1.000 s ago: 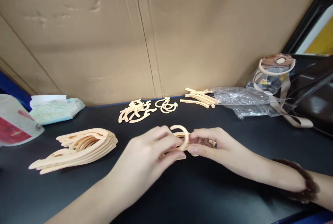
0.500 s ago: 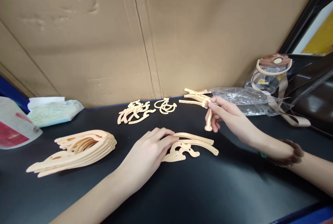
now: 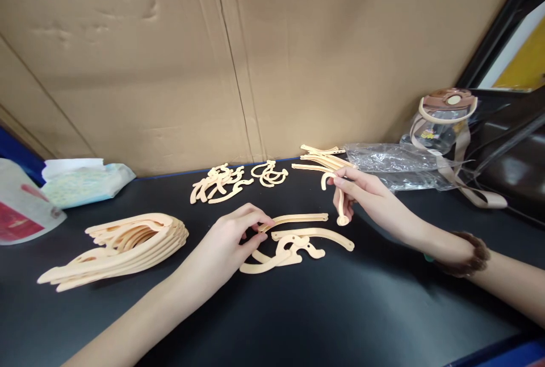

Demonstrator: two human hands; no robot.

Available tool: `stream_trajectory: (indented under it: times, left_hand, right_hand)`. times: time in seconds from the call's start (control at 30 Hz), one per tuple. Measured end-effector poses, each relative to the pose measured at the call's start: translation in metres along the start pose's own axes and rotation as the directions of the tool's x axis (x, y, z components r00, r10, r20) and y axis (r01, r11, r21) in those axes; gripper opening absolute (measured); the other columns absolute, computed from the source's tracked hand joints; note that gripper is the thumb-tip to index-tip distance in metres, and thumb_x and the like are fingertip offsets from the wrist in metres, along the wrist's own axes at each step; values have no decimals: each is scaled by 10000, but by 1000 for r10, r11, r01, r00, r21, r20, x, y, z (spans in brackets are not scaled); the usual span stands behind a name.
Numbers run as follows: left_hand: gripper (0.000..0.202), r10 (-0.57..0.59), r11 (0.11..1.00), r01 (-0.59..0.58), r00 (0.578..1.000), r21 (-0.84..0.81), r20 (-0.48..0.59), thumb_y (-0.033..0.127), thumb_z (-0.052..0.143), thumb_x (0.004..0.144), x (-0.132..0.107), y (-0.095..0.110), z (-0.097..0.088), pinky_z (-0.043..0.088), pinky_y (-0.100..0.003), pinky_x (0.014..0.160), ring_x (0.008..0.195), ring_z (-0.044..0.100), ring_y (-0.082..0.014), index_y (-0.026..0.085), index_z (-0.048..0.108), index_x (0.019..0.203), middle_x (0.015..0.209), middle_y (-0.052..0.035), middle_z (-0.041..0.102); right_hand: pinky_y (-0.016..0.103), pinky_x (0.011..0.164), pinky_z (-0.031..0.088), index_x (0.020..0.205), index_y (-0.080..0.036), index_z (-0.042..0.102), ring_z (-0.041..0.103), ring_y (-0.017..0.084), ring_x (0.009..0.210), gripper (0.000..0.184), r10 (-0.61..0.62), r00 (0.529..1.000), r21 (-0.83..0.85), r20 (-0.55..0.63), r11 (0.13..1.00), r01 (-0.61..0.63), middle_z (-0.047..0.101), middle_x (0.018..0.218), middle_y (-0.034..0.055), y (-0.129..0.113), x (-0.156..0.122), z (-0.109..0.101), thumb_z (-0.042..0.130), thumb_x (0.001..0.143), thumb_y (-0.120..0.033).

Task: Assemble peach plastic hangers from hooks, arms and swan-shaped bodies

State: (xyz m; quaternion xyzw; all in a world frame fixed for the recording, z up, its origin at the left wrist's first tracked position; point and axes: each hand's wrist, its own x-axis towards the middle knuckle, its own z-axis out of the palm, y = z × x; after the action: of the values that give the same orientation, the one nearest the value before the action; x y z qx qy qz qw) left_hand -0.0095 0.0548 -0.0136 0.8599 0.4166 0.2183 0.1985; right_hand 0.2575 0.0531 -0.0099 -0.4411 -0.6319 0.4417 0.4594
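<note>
My left hand (image 3: 238,233) pinches the left end of a slim, slightly curved beige plastic strip (image 3: 300,218), raised over the table. Just below it lie another curved strip (image 3: 326,234) and several hook-shaped pieces (image 3: 293,250), partly overlapping. On the right, my right hand (image 3: 361,191) has its fingers closed on a beige plastic hook (image 3: 341,202), its curved top to the left of the fingertips and its round end pointing down. The hook's middle is hidden by the fingers.
Stacked beige hanger-like frames (image 3: 128,247) lie at left. Small hook pieces (image 3: 221,180), ring-like pieces (image 3: 269,174) and long strips (image 3: 319,157) lie along the cardboard wall (image 3: 170,60). A clear plastic bag (image 3: 383,162), a strapped bottle (image 3: 443,120) and a tissue pack (image 3: 89,185) stand around.
My left hand has lifted one strip off the pile and turned it, uncovering more of the curved pieces below. The hook in my right hand has turned, its curved top now showing.
</note>
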Motion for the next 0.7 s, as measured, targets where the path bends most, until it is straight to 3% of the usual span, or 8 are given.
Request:
stream_trajectory:
  times: [0.1, 0.2, 0.3, 0.37, 0.43, 0.53, 0.7]
  left_hand:
    - [177, -113, 993, 109, 989, -53, -99, 280, 495, 907, 1, 2, -2, 465, -262, 638, 717, 596, -143, 208, 652, 945, 871, -6, 659]
    - [240, -251, 953, 201, 942, -225, -222, 388, 533, 892, 2, 4, -5, 494, -285, 694, 796, 621, -171, 199, 642, 990, 901, -21, 674]
    - [303, -362, 883, 231, 889, -408, -282, 440, 581, 861, 3, 7, -11, 498, -266, 681, 784, 597, -160, 192, 641, 1024, 906, -26, 661]
    - [272, -400, 842, 215, 865, -494, -304, 445, 579, 866, 4, 9, -14, 490, -251, 693, 793, 573, -148, 183, 646, 900, 948, -32, 649]
    - [291, -389, 837, 162, 848, -523, -361, 437, 558, 887, 4, 11, -16, 482, -250, 739, 827, 559, -147, 178, 597, 761, 937, -28, 627]
    - [245, -318, 875, 63, 822, -479, -473, 399, 519, 925, 1, 17, -16, 488, -259, 772, 838, 573, -150, 196, 536, 788, 847, -6, 600]
    - [150, -30, 905, -205, 843, -373, -537, 347, 420, 990, -14, 29, -9, 487, -244, 602, 630, 592, -123, 246, 393, 883, 726, 48, 617]
  right_hand:
    - [220, 476, 424, 956, -192, 486, 577, 111, 466, 261, 49, 999, 48, -9, 998, -48, 667, 620, 9, 1, 0, -2, 483, 951, -453]
    - [207, 425, 408, 1050, -195, 498, 557, 107, 434, 299, 141, 989, 154, -31, 979, -135, 656, 622, 0, 3, 2, -4, 509, 935, -471]
    - [200, 433, 443, 1081, -191, 516, 538, 92, 430, 294, 220, 975, 266, -18, 941, -207, 630, 623, -17, 5, 3, -6, 559, 913, -428]
    - [188, 454, 465, 1069, -193, 513, 541, 78, 444, 270, 243, 970, 310, 26, 920, -239, 641, 661, -15, 5, 3, -6, 595, 898, -386]
    - [174, 478, 483, 1068, -204, 494, 562, 73, 479, 272, 245, 967, 333, 76, 908, -256, 654, 707, -13, 5, 2, -6, 632, 881, -345]
    - [180, 499, 517, 1109, -223, 451, 607, 91, 568, 350, 238, 960, 355, 148, 893, -276, 660, 787, -7, 4, -1, -4, 675, 854, -308]
    - [207, 544, 567, 1324, -258, 359, 653, 133, 736, 661, 207, 956, 346, 208, 899, -270, 654, 915, 9, 0, -5, 0, 747, 789, -251]
